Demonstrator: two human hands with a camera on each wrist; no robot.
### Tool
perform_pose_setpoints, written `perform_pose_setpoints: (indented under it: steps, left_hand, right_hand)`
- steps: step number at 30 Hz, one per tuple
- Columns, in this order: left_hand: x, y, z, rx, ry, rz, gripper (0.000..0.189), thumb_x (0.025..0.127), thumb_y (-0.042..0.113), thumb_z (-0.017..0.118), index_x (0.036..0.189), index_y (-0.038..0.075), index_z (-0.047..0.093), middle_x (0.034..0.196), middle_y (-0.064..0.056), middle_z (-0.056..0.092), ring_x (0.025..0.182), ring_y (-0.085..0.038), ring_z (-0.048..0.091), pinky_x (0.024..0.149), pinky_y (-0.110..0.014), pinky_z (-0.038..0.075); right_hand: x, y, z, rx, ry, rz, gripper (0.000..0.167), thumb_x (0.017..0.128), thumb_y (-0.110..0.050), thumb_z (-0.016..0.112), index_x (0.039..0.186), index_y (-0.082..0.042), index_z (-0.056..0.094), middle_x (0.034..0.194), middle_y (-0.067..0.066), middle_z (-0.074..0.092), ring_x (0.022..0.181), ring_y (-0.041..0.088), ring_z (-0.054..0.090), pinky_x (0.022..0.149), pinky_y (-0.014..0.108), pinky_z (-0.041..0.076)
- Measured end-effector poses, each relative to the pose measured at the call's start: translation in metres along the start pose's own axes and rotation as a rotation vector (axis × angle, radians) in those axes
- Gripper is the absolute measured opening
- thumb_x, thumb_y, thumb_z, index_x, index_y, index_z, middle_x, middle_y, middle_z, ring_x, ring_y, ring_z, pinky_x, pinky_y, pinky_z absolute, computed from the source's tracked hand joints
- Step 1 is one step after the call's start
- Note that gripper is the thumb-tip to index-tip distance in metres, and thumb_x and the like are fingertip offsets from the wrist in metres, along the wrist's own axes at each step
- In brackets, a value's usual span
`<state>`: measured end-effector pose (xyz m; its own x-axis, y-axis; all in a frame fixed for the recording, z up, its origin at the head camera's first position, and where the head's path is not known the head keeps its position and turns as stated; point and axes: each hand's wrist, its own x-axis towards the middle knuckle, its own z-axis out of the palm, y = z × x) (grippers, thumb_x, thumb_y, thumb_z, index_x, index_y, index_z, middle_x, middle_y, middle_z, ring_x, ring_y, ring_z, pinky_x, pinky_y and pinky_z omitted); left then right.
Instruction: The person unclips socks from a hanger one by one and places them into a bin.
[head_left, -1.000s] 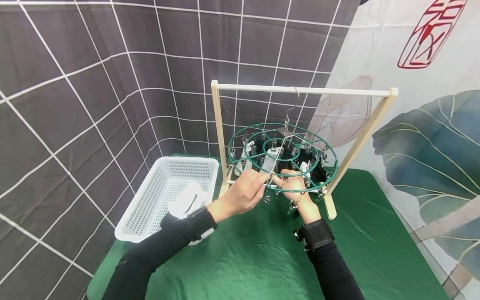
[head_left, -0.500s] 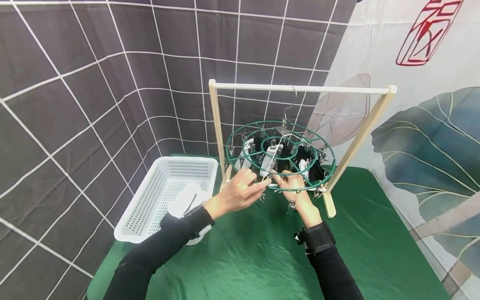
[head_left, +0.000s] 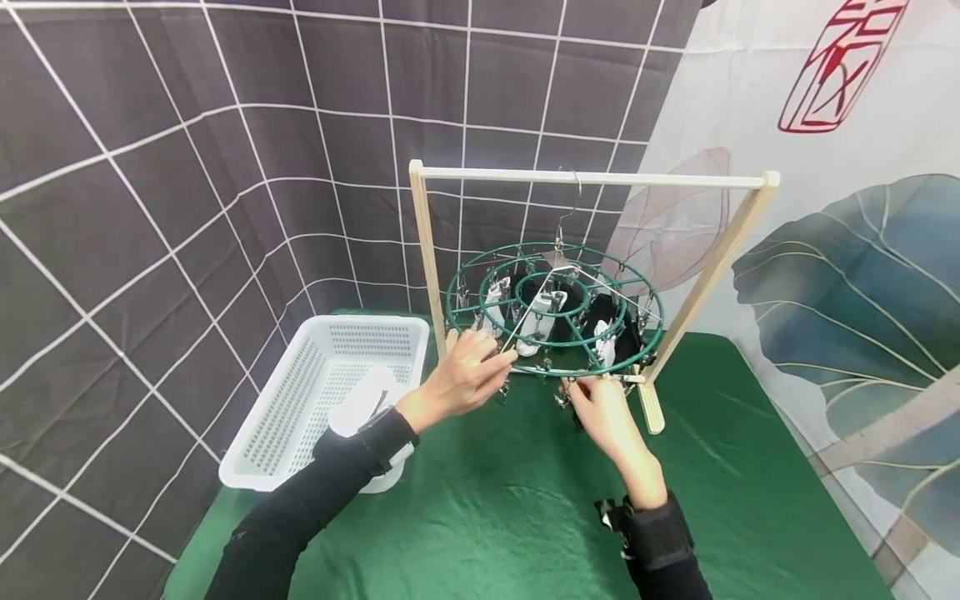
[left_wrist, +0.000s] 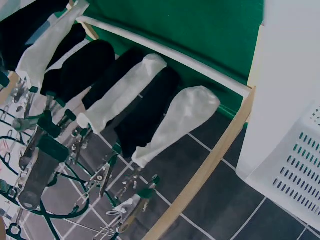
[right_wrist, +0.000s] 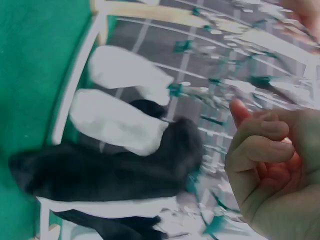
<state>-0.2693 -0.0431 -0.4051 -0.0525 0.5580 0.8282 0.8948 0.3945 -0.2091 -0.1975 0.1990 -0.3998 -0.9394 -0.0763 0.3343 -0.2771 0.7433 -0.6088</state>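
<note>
A round green clip hanger [head_left: 583, 343] hangs from a wooden rack [head_left: 600, 177], with metal clips all round it. White socks [left_wrist: 184, 120] and black socks [left_wrist: 148, 112] are clipped to it. My left hand [head_left: 461, 379] grips the near-left rim by a wire strut; the left wrist view barely shows this hand. Below the near-right rim, my right hand [head_left: 606, 417] is close to dangling clips [head_left: 562, 398]. The right wrist view has its fingers loosely curled, with nothing visible in them. In that view a black sock [right_wrist: 105, 172] and a white sock [right_wrist: 117, 120] hang beside the hand.
At the left stands a white perforated basket [head_left: 273, 417] with a round white object [head_left: 367, 400] in it, partly behind my left forearm. Green cloth [head_left: 495, 517] covers the table. A dark grid curtain [head_left: 352, 92] hangs behind the rack.
The hanger's near side has turned a little to the left along with my left hand. My right hand has drawn out from under the ring, towards me and to the right.
</note>
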Motion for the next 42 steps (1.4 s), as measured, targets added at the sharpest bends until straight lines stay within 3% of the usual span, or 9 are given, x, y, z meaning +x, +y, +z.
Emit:
perform_pose_setpoints:
  steps: [4, 7, 11, 16, 23, 28, 32, 35, 42]
  left_hand:
    - [0.001, -0.002, -0.002, -0.010, 0.008, -0.012, 0.025, 0.105, 0.018, 0.044, 0.111, 0.007, 0.066, 0.084, -0.006, 0.053, 0.080, -0.024, 0.050, 0.076, -0.038, 0.042]
    - [0.003, -0.002, -0.003, -0.010, 0.016, -0.022, 0.028, 0.106, 0.018, 0.042, 0.108, 0.005, 0.066, 0.084, -0.006, 0.055, 0.080, -0.025, 0.052, 0.078, -0.039, 0.043]
    - [0.004, -0.001, -0.003, -0.011, 0.023, -0.024, 0.031, 0.107, 0.019, 0.039, 0.106, 0.004, 0.067, 0.085, -0.006, 0.057, 0.082, -0.025, 0.054, 0.079, -0.039, 0.044]
    - [0.003, -0.001, -0.006, -0.010, 0.019, -0.056, 0.023, 0.102, 0.014, 0.045, 0.104, 0.004, 0.066, 0.088, -0.007, 0.059, 0.085, -0.026, 0.056, 0.080, -0.039, 0.046]
    - [0.002, -0.001, -0.007, -0.012, 0.087, -0.138, 0.016, 0.087, 0.003, 0.056, 0.098, 0.002, 0.066, 0.112, -0.018, 0.060, 0.104, -0.033, 0.057, 0.094, -0.045, 0.049]
    - [0.011, 0.005, -0.006, 0.048, 0.160, -0.058, 0.017, 0.086, 0.003, 0.054, 0.098, 0.001, 0.066, 0.115, -0.021, 0.061, 0.108, -0.036, 0.059, 0.097, -0.048, 0.050]
    - [0.027, 0.017, -0.006, 0.049, 0.096, 0.061, 0.022, 0.092, 0.006, 0.050, 0.104, 0.000, 0.067, 0.105, -0.014, 0.070, 0.099, -0.028, 0.065, 0.096, -0.040, 0.053]
    - [0.034, 0.028, -0.004, 0.097, 0.014, 0.099, 0.027, 0.099, 0.013, 0.046, 0.107, 0.003, 0.070, 0.099, -0.008, 0.072, 0.092, -0.022, 0.065, 0.090, -0.034, 0.052]
    - [0.035, 0.038, -0.002, 0.107, -0.089, -0.001, 0.031, 0.105, 0.021, 0.041, 0.090, 0.011, 0.066, 0.081, 0.001, 0.063, 0.075, -0.017, 0.053, 0.071, -0.029, 0.041]
  right_hand:
    - [-0.015, 0.007, -0.016, -0.029, -0.097, 0.107, 0.024, 0.100, -0.017, 0.060, 0.087, 0.001, 0.069, 0.065, 0.006, 0.057, 0.054, 0.012, 0.043, 0.054, 0.026, 0.036]
    - [-0.015, 0.020, -0.020, -0.049, -0.114, 0.176, 0.036, 0.099, -0.024, 0.064, 0.113, 0.009, 0.063, 0.071, 0.005, 0.057, 0.058, 0.012, 0.046, 0.057, 0.026, 0.038]
    - [-0.006, 0.036, -0.017, -0.024, -0.061, 0.140, 0.052, 0.099, -0.035, 0.066, 0.127, 0.007, 0.054, 0.075, 0.005, 0.053, 0.059, 0.011, 0.042, 0.057, 0.024, 0.035]
    - [0.003, 0.038, -0.015, -0.046, 0.093, 0.046, 0.031, 0.100, -0.031, 0.062, 0.120, -0.008, 0.064, 0.063, 0.000, 0.048, 0.051, 0.010, 0.036, 0.050, 0.025, 0.030]
    - [0.005, 0.029, -0.010, 0.008, 0.090, 0.053, 0.018, 0.097, -0.025, 0.067, 0.099, -0.009, 0.061, 0.065, -0.002, 0.044, 0.056, 0.012, 0.040, 0.055, 0.025, 0.034]
    - [0.009, 0.025, 0.000, 0.086, 0.133, 0.020, 0.024, 0.093, -0.021, 0.073, 0.085, -0.007, 0.056, 0.062, -0.003, 0.040, 0.054, 0.011, 0.039, 0.054, 0.024, 0.034]
    - [0.011, 0.024, 0.009, 0.117, 0.136, 0.027, 0.028, 0.095, -0.021, 0.071, 0.081, -0.008, 0.051, 0.061, -0.004, 0.038, 0.054, 0.010, 0.039, 0.054, 0.024, 0.034]
    - [0.011, 0.025, 0.014, 0.107, 0.106, 0.060, 0.033, 0.100, -0.026, 0.064, 0.077, -0.010, 0.046, 0.060, -0.004, 0.035, 0.053, 0.011, 0.035, 0.055, 0.025, 0.032]
    - [0.008, 0.027, 0.021, 0.026, 0.175, 0.042, 0.046, 0.104, -0.037, 0.055, 0.068, -0.012, 0.043, 0.059, -0.004, 0.031, 0.055, 0.016, 0.034, 0.058, 0.029, 0.032]
